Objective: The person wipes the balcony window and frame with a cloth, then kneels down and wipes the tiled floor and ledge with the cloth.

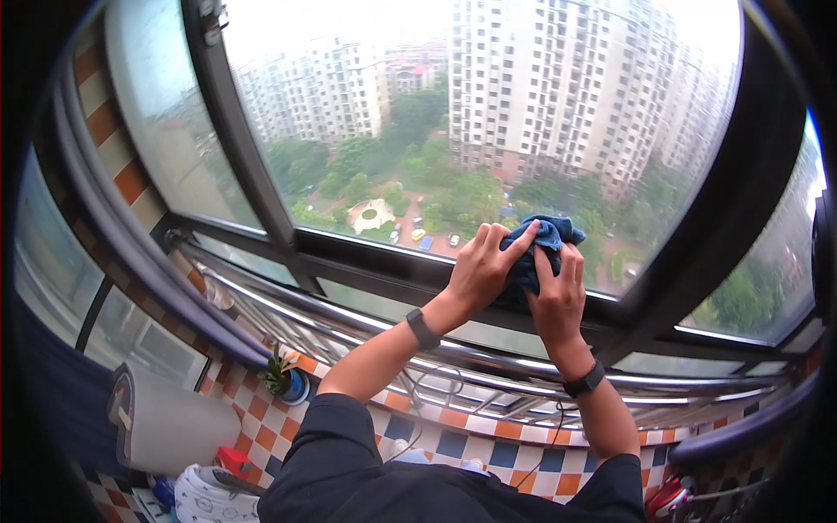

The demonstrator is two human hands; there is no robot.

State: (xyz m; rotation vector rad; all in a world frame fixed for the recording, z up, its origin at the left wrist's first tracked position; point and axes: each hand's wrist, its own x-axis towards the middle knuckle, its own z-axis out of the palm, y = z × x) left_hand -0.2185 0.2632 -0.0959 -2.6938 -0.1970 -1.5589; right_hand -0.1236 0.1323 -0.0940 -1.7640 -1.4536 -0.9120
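A crumpled blue cloth is bunched between my two hands near the lower edge of a large window pane. My left hand grips the cloth from the left, its index finger stretched across the top. From the right, my right hand holds the same cloth with its fingers bent over it. Part of the cloth hangs down between the hands, against the dark window frame. Whether the cloth touches the glass, I cannot tell. Each wrist wears a dark band.
Below the window runs a stainless steel railing. A potted plant stands at the left on the checkered tile floor. Nearer are a rolled grey mat and a red box. A thin cable hangs by the railing.
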